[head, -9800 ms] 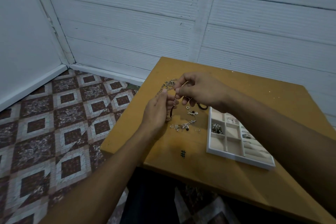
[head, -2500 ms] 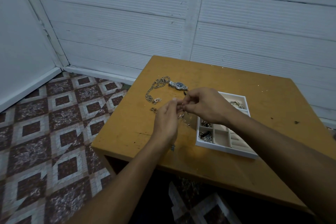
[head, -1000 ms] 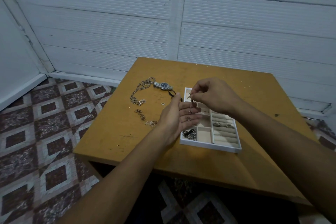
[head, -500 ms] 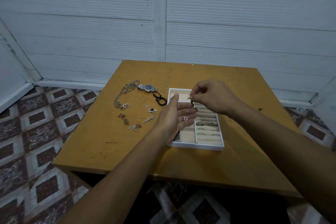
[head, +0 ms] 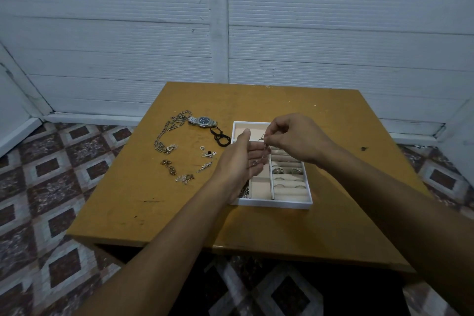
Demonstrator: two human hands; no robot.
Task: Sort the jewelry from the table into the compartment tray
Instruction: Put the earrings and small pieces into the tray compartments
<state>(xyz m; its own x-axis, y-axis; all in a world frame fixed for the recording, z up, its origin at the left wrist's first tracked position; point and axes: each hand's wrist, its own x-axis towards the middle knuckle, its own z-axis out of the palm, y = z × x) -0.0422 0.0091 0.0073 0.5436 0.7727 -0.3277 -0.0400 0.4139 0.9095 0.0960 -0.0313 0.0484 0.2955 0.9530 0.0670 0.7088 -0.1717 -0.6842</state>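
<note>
Brown table [head: 154,187] by a white wall [head: 128,33], tiled floor [head: 51,187]. The right hand [head: 297,140] pinches a tiny chain [head: 265,147], maybe; the left hand [head: 238,161] keeps fingers straight over the tray [head: 277,205].

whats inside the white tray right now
The white tray holds rings in its right-side padded rolls and a silver tangle in the near-left compartment. The left hand covers most of the left compartments.
</note>
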